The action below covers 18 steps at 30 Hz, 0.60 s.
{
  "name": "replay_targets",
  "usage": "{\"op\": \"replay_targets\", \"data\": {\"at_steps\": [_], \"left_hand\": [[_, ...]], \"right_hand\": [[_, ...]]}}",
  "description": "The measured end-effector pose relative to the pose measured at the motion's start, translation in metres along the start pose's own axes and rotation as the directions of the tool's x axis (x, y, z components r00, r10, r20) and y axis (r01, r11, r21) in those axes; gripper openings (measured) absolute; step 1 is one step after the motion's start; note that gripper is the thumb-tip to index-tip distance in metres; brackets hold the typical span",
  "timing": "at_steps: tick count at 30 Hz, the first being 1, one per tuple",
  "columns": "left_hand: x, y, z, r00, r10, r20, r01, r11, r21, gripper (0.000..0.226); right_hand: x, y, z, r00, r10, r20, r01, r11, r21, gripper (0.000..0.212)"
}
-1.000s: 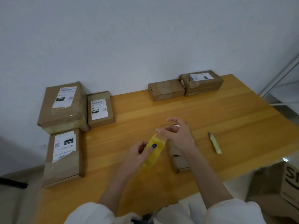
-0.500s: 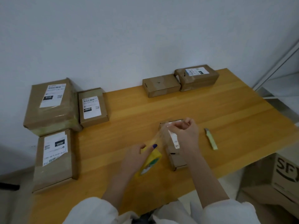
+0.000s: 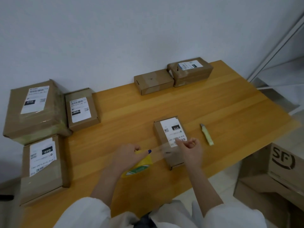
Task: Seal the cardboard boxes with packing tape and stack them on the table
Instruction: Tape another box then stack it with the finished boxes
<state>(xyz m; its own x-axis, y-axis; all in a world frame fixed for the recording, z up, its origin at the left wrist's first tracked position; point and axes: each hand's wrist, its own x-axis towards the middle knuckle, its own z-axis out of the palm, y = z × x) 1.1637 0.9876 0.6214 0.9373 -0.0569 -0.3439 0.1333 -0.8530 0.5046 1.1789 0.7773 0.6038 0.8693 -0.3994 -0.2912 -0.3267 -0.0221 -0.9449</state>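
Item — small labelled box, centre of table; left hand grips yellow tape roll at box's 8 o'clock; right hand pinches end of clear strip — best pulled taut, lowered flat across the seam.

Wooden table: labelled box centre, yellow cutter just right; two boxes far edge, three boxes left end.

Dim, flat, cool grey throughout, brightest far to the right of the right hand, with a pale sheen there on the table. Smeared by motion at that hand and along the tape beside it. Crisper around the left hand. Bowed and leaning toward the edges, most at the boxes far left of the left hand. Soft shade beneath those.
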Motion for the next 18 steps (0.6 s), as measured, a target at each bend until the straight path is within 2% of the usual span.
{"op": "replay_targets", "data": {"at_steps": [2,8,13,18], "left_hand": [[0.003,0.007,0.001,1.000,0.009,-0.019,-0.007,0.994,0.113,0.041],[0.015,0.019,0.003,0.999,-0.027,0.025,0.018,0.957,0.289,0.055],[0.020,0.022,0.007,0.998,-0.048,0.032,0.034,0.938,0.346,0.054],[0.023,0.021,0.014,0.996,-0.071,0.046,0.052,0.942,0.330,0.053]], "right_hand": [[-0.002,0.014,0.000,0.998,-0.057,-0.020,0.056,0.998,-0.039,0.032],[0.002,0.033,0.002,0.982,-0.177,-0.072,0.166,0.977,-0.133,0.026],[0.007,0.048,0.003,0.974,-0.210,-0.082,0.186,0.953,-0.239,0.029],[0.010,0.055,0.001,0.978,-0.201,-0.058,0.173,0.932,-0.318,0.031]]}}
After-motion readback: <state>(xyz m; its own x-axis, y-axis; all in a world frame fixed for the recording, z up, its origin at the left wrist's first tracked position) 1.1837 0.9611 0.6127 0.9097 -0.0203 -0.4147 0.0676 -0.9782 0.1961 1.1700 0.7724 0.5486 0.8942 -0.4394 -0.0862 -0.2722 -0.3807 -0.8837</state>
